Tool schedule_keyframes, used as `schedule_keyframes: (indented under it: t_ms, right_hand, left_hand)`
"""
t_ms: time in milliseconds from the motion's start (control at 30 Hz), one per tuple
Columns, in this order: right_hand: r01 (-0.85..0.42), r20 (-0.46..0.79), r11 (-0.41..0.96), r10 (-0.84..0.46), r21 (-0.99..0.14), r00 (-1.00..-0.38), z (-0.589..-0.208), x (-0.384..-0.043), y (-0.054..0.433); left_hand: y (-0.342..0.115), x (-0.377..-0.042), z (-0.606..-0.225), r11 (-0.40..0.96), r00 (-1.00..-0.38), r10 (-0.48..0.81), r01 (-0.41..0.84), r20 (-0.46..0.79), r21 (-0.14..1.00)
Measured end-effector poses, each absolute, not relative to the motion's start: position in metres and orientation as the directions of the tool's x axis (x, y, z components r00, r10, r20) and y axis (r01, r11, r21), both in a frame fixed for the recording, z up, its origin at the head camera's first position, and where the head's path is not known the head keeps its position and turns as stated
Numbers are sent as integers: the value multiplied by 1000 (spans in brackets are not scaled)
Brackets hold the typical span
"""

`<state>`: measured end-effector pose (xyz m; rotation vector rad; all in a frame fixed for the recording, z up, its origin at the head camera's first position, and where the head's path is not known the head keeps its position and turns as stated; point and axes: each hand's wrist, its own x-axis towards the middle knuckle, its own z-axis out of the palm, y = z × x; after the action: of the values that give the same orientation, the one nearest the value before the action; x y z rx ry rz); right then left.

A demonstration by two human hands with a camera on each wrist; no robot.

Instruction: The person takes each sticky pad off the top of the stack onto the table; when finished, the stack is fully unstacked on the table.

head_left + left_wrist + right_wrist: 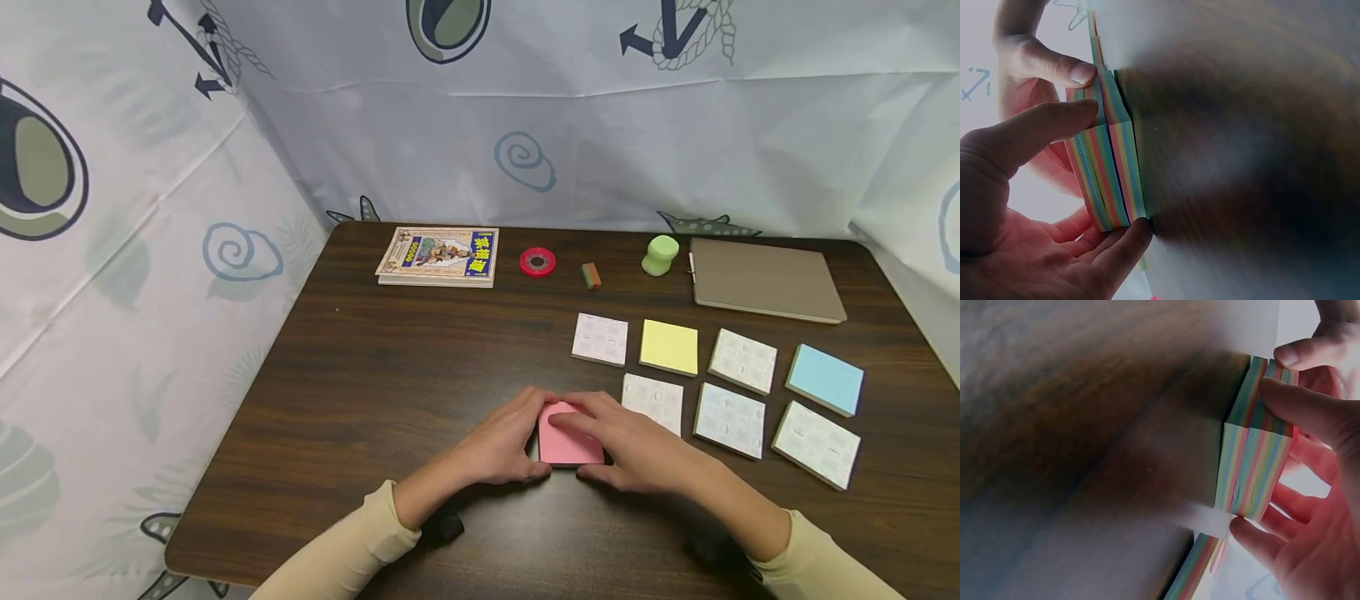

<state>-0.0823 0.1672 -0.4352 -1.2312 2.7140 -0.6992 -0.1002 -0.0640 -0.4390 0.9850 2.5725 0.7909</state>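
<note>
A small stack of sticky note pads (570, 437) with a pink top lies on the table between the two hands. Striped, multicoloured edges of the stack (1107, 169) show in the left wrist view, with a seam between layers. My left hand (504, 442) grips its left side, thumb at the near edge and fingers towards the far edge. On the opposite side my right hand (637, 442) holds the stack too, its thumb against the near edge (1260, 419) and one finger over the pink top. The stack's underside is hidden.
Right of the hands lie several more pads in two rows, among them a yellow pad (669, 347), a blue pad (825, 380) and printed white pads (729, 420). Along the back are a book (438, 257), a red ring-shaped item (537, 262), an eraser-like block (591, 276), a green object (660, 255) and a brown notebook (765, 280).
</note>
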Motion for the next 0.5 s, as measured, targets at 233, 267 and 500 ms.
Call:
schedule_keyframes:
  t_ms: [233,267,500]
  right_hand:
    - [-688,116,578,-723,-439,-681,-436,-85,169]
    - [-687,112,580,-723,-437,-682,-435,-85,170]
    - [-669,72,602,-718,-436,-692,-416,-87,185]
  left_hand:
    - [-64,-100,-438,629,-730,679,525,-76,574]
    - [-64,-101,-438,630,-730,679,525,-77,572]
    - [-63,-101,-439,636,-730,678,527,-83,564]
